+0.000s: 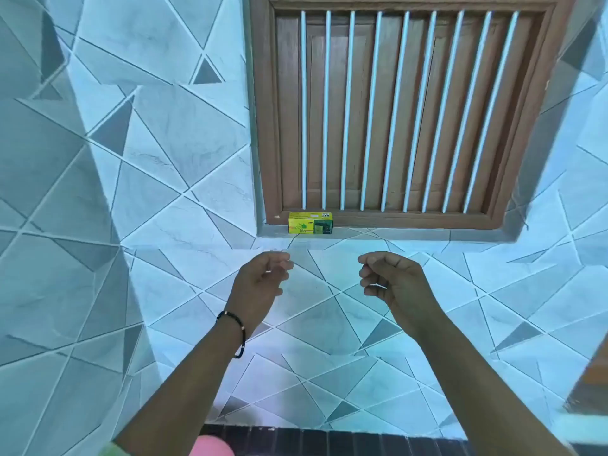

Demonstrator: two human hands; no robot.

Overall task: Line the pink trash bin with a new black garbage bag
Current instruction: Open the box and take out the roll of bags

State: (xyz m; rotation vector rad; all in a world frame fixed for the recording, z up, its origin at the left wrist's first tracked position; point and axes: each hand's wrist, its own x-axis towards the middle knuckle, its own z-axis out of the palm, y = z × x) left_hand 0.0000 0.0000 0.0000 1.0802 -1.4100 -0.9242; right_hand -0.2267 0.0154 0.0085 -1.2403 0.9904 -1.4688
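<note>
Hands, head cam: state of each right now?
Left hand: open, fingers loosely curled, holding nothing.
Right hand: open, fingers loosely curled, holding nothing.

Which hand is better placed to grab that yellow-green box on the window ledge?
Left, probably. The left hand sits almost directly below the box on the window ledge; the right hand is further off to the side. Both are empty and loosely curled.

We're looking at a tiled room in a home, likely a bathroom or wash area: geometric grey-and-white wall tiles [158, 166] are covering everything, and a brown wooden shuttered window [394, 110] with white bars is sitting far right.
</note>
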